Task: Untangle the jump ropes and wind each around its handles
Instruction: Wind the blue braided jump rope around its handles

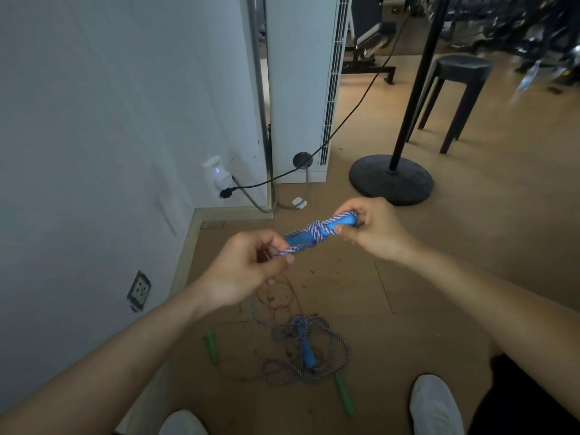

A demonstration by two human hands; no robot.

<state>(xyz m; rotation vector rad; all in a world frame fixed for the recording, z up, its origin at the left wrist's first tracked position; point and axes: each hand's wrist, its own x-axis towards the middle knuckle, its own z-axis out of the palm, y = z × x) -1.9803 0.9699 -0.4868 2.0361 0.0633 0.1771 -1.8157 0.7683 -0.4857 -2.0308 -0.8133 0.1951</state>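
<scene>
white wall (94, 120); wooden floor (470, 246); black stool (461, 70)

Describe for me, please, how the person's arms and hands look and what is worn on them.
Both are bare. The left hand and right hand show no gloves, rings or watch; the left forearm and right forearm carry no sleeve as far as the picture reaches.

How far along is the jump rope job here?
Nothing looks finished. In hand: the right hand grips a blue handle with striped rope knotted round it; the left hand pinches the strand. Left: the other blue handle sits in tangled rope on the floor with red rope and two green handles.
</scene>
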